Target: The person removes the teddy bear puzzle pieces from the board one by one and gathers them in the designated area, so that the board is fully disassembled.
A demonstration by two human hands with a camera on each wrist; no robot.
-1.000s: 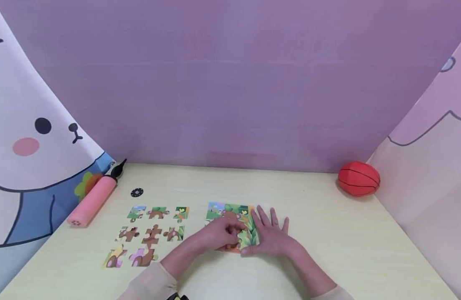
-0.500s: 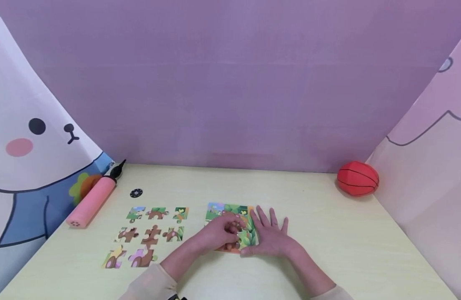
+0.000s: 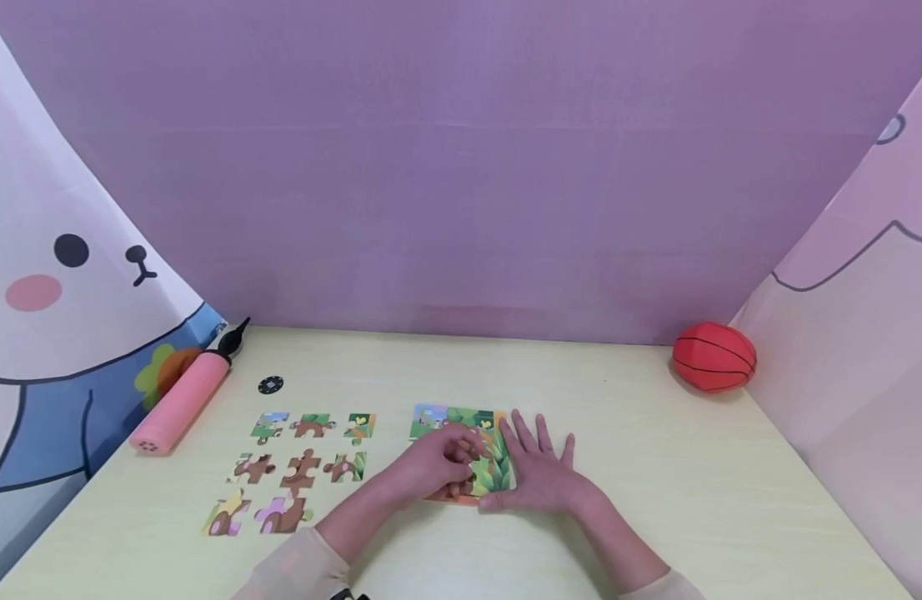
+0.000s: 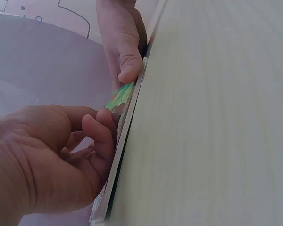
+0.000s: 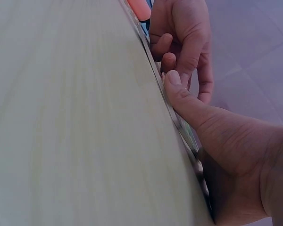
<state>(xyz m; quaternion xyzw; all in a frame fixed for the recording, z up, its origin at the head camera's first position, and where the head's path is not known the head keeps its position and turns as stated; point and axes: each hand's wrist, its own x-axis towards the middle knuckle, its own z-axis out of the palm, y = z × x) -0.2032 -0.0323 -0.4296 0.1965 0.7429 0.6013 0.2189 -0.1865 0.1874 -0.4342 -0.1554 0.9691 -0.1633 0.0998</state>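
Observation:
A square puzzle board (image 3: pixel 428 418) with a bright bear-and-leaves picture lies at the middle front of the table. Over its lower part my left hand (image 3: pixel 433 463) bends its fingers and pinches a green puzzle piece (image 4: pixel 120 96), which stands tilted up from the board in the left wrist view. The fingers hide part of the board, and their exact contact is partly covered. My right hand (image 3: pixel 539 471) lies with fingers spread along the board's right edge, its thumb (image 5: pixel 173 77) at the near corner. Loose puzzle pieces (image 3: pixel 301 469) lie in rows to the left.
At the table's left edge lies a pink hand pump (image 3: pixel 183 402) with a black nozzle. A black round chip (image 3: pixel 270 385) sits behind the loose pieces. A red ball (image 3: pixel 714 357) rests at the back right, by the curtain. A purple cloth (image 3: pixel 461 183) rises behind the table.
The left hand's fingers have shifted slightly at the board, curling a little differently over its lower part. The right hand stays in place. The loose pieces keep their arrangement.

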